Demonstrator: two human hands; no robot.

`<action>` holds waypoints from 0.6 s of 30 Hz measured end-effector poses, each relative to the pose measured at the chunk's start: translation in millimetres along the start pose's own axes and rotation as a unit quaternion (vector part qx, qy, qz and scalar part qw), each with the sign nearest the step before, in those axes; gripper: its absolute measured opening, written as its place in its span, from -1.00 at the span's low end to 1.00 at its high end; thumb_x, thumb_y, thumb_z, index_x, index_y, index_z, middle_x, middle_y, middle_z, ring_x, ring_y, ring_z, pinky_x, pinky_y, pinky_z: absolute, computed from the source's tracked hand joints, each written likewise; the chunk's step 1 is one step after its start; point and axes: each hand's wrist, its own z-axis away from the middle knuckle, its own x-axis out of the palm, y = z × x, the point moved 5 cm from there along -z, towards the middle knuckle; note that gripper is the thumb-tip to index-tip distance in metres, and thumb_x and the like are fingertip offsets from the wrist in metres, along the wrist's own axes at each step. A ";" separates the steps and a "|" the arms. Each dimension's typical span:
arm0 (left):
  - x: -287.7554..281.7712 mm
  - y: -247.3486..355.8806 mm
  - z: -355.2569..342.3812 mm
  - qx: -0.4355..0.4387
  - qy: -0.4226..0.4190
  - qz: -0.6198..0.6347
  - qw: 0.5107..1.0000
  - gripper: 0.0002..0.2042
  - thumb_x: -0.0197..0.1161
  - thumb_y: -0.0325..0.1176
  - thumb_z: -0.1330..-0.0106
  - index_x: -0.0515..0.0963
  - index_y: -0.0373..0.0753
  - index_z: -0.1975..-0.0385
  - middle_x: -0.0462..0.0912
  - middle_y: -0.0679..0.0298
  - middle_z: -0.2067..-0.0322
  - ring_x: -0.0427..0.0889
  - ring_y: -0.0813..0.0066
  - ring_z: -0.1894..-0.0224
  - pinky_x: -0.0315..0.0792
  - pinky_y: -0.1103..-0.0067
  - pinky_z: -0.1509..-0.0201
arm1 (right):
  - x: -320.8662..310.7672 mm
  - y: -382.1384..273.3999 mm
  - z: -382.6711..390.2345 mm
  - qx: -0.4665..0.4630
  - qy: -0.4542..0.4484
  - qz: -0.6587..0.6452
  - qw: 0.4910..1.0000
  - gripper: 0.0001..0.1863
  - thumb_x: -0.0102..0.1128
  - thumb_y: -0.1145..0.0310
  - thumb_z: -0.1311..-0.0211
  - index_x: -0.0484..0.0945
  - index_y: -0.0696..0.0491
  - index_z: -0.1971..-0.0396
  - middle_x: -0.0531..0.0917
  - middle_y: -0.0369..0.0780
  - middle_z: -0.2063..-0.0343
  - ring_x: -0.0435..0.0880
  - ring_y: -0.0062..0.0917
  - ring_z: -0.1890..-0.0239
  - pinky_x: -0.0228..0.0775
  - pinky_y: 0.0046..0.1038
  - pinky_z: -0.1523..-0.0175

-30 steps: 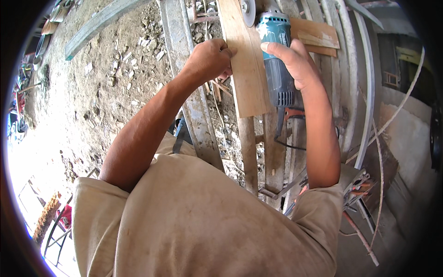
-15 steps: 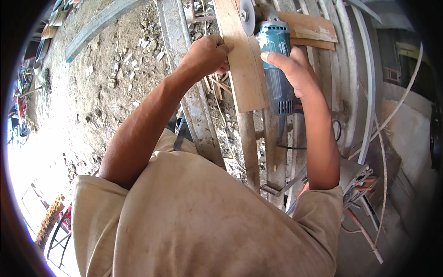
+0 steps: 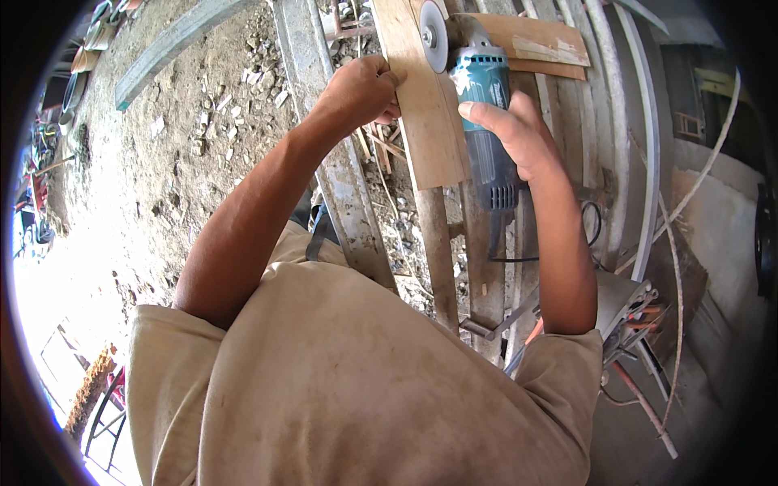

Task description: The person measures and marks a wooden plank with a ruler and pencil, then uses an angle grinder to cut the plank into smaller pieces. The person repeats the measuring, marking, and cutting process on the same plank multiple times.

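My right hand (image 3: 515, 134) grips a teal and black angle grinder (image 3: 486, 174), thumb across its body; the white cutting disc (image 3: 433, 36) points away from me, over the pale wooden board (image 3: 421, 121). The board lies lengthways on metal and timber bars. My left hand (image 3: 361, 97) is closed on the board's left edge, fingers curled round it and partly hidden, just left of and below the disc. Shorter wood offcuts (image 3: 543, 40) lie behind and to the right of the grinder. A black cord runs from the grinder's tail.
A grey metal beam (image 3: 340, 202) runs along the left of the board. Another bar (image 3: 170, 57) lies over rubble-strewn ground (image 3: 203, 146) at left. Several long bars (image 3: 648, 146) stand at right, with a thin pole (image 3: 705, 170) across them and a heap of tools (image 3: 640, 324) below.
My right hand and the grinder have shifted down toward me, so the whole disc now shows. My left hand and the board sit slightly higher and further left in the picture.
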 end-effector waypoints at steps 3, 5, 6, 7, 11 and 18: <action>-0.3 1.5 1.9 0.001 0.004 -0.005 1.000 -0.64 0.13 -0.19 -0.54 0.59 -0.44 0.06 0.76 0.05 0.31 0.80 0.39 0.31 0.74 0.51 0.21 | -2.0 2.2 4.7 0.006 -0.011 0.015 1.000 -0.61 0.45 0.06 -0.06 0.64 0.06 0.27 0.62 -0.34 0.45 0.56 -0.67 0.44 0.38 -0.52 0.32; -0.4 2.7 3.2 0.001 0.008 -0.012 1.000 -0.64 0.13 -0.18 -0.54 0.59 -0.45 0.06 0.76 0.05 0.30 0.80 0.39 0.31 0.74 0.52 0.21 | -1.4 2.5 9.5 0.002 -0.012 0.011 1.000 -0.60 0.45 0.06 -0.06 0.64 0.06 0.27 0.62 -0.33 0.44 0.56 -0.67 0.43 0.39 -0.52 0.31; -0.3 3.0 3.1 0.003 0.010 -0.015 1.000 -0.64 0.13 -0.18 -0.54 0.59 -0.45 0.06 0.76 0.05 0.30 0.80 0.39 0.31 0.75 0.52 0.22 | -1.7 3.8 12.0 0.005 -0.009 0.010 1.000 -0.60 0.45 0.06 -0.06 0.63 0.06 0.26 0.62 -0.33 0.44 0.56 -0.68 0.43 0.39 -0.53 0.31; -0.2 3.4 3.2 0.005 0.013 -0.017 1.000 -0.64 0.13 -0.19 -0.55 0.59 -0.45 0.06 0.75 0.05 0.30 0.80 0.39 0.31 0.75 0.52 0.22 | -2.0 5.4 14.5 0.007 -0.007 0.009 1.000 -0.60 0.45 0.06 -0.06 0.63 0.06 0.26 0.62 -0.33 0.44 0.56 -0.68 0.43 0.39 -0.53 0.32; 0.2 5.3 4.5 0.003 0.007 -0.008 1.000 -0.65 0.14 -0.20 -0.54 0.58 -0.46 0.06 0.75 0.05 0.32 0.80 0.38 0.32 0.75 0.52 0.26 | -3.6 10.3 26.4 0.030 0.000 0.007 1.000 -0.64 0.43 0.03 -0.02 0.65 0.02 0.35 0.62 -0.33 0.48 0.53 -0.62 0.44 0.37 -0.45 0.30; 1.5 5.1 5.8 -0.003 0.004 0.005 1.000 -0.67 0.10 -0.18 -0.57 0.55 -0.39 0.03 0.73 0.11 0.30 0.78 0.39 0.28 0.71 0.49 0.23 | -2.7 13.6 43.3 0.051 -0.019 -0.016 0.998 -0.63 0.44 0.06 -0.03 0.64 0.02 0.32 0.61 -0.33 0.49 0.53 -0.63 0.45 0.38 -0.47 0.31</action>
